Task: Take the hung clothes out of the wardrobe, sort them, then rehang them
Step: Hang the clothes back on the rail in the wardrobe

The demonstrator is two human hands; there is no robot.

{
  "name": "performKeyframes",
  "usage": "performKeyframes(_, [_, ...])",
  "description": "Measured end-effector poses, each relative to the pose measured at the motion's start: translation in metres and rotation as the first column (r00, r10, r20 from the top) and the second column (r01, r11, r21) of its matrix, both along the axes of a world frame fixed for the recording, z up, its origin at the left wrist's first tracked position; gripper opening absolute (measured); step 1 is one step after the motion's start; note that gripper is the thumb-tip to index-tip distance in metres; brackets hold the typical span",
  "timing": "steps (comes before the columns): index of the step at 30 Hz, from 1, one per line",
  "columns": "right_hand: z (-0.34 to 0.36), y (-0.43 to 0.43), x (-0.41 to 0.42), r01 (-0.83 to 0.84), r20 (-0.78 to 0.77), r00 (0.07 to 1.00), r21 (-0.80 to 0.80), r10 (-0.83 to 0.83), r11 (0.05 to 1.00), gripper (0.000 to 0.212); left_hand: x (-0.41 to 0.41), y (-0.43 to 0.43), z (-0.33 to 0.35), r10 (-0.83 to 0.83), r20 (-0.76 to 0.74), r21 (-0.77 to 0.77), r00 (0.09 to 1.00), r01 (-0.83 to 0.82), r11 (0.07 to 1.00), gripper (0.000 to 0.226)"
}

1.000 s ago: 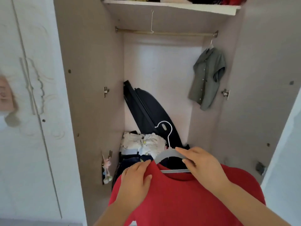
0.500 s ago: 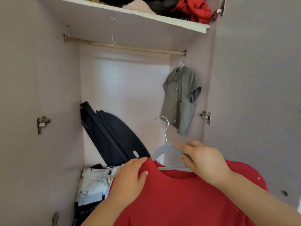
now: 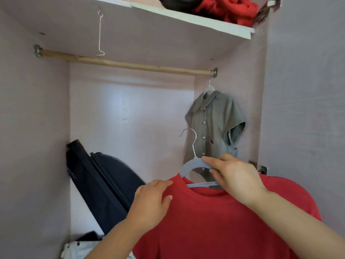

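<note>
Hanging from the underside of the shelf [image 3: 196, 23] at the left was a bare wire hook [image 3: 100, 34], just in front of the wooden rail [image 3: 121, 64]. Below it a dark bag [image 3: 104, 180] leaned against the wardrobe's back wall. The left hand [image 3: 151, 204] held the left shoulder of the red shirt [image 3: 214, 221], fingers laid over the top edge and thumb pressed on the front. The shirt sat on a pale blue hanger [image 3: 192, 163], held up before the open wardrobe and below the rail, its metal hook free. The right hand [image 3: 237, 176] pinched the hanger's right arm between thumb and fingers. Farther right, a grey buttoned shirt [image 3: 214, 126] hung at the rail's right end.
</note>
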State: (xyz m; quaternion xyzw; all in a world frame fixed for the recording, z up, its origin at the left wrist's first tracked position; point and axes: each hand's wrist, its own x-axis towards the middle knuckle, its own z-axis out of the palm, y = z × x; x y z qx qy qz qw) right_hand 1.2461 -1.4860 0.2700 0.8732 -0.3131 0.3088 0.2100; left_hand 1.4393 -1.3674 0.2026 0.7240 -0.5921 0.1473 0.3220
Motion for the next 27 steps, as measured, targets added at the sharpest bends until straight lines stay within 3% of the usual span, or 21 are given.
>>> performKeyframes(14, [0.122,-0.141,0.122,0.180,0.154,0.975,-0.133,-0.159,0.975,0.036,0.147,-0.133,0.112,0.015,0.131,-0.132,0.991,0.002,0.991,0.044])
performKeyframes(23, [0.201,-0.202,0.156,0.331,0.267,0.920,-0.137,-0.287,0.934,0.028,0.192,-0.185,0.147,0.024,0.227,-0.257,0.974,0.036,0.966,0.046])
performKeyframes(27, [0.229,-0.224,0.168,0.377,0.292,0.897,-0.114,-0.332,0.919,0.032,0.204,-0.203,0.155,0.008,0.196,-0.311,0.981,0.055,0.949,0.045])
